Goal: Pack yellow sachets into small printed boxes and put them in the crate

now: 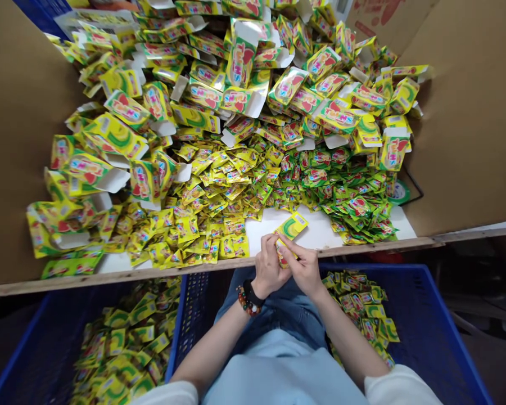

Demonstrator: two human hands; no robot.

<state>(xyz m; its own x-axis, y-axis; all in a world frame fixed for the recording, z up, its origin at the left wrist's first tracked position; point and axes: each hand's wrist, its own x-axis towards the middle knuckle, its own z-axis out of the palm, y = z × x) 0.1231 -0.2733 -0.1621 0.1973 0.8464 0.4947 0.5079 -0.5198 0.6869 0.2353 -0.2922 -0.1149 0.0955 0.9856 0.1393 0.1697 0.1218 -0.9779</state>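
"Where is the yellow box [294, 226] lying?"
"It is pointing away beyond both hands, over the white surface [324, 232]; its long axis is slanting from near left to far right."
"How are the hands posing?"
"The left hand [269, 270] is curling nearly closed round the near end; the right hand [307, 271] is pinching there too, fingers bunching; neither is sitting clearly nearer; both forearms are angling inward."
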